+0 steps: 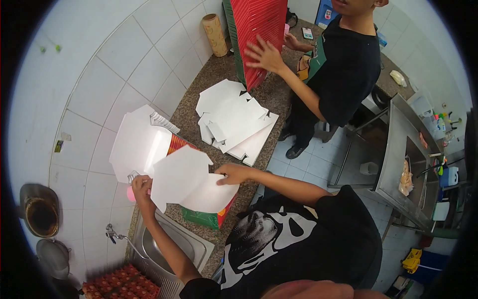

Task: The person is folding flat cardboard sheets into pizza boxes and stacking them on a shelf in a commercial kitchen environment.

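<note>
Held flat over the near end of the speckled counter [199,97]: a white box blank [186,182], unfolded. Gripped at its left edge by the left hand [141,188], fingers curled shut around it, just above the steel sink [167,246]. Pinched at its right edge by the right hand [231,173], thumb on top. Farther along the counter from the blank, a loose pile of white blanks [234,119]. Beyond that pile, a red stack [259,35] steadied by another person's hand [264,55].
</note>
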The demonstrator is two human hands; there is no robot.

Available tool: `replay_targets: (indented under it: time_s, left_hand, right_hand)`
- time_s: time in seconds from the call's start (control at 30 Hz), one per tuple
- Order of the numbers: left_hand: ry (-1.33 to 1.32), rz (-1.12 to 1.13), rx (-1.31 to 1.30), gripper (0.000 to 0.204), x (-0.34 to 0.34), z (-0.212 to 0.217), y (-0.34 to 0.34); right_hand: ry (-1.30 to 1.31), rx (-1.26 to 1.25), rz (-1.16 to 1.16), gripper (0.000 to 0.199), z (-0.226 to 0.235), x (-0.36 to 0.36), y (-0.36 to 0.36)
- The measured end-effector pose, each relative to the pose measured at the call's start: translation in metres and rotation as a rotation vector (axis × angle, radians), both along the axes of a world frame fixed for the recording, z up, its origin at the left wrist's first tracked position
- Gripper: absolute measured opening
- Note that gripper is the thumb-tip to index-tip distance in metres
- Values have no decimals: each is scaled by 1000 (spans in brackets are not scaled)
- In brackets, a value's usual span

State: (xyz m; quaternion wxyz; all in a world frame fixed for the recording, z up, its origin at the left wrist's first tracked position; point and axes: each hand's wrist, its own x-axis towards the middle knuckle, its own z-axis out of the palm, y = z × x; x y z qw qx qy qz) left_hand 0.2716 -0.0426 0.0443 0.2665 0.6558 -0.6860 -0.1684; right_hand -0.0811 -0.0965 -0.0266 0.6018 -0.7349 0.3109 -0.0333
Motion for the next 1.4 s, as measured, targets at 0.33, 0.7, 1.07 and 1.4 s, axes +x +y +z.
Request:
replay_targets:
  time_s: [0.33, 0.7, 1.07, 1.4]
  left_hand:
    - [-10, 48, 60, 55, -42, -30, 24]
    - [155, 37, 2, 19, -121, 16, -44]
    - [16, -150, -626, 27, -219, 20, -154]
    - [231, -462, -728, 24, -320, 53, -213]
  right_hand:
    - [-159, -336, -80, 33, 61, 22, -110]
    - [8, -519, -69, 36, 73, 91, -238]
    - [621, -894, -325, 44, 97, -80, -314]
    - [579, -933, -618, 41, 209, -266, -265]
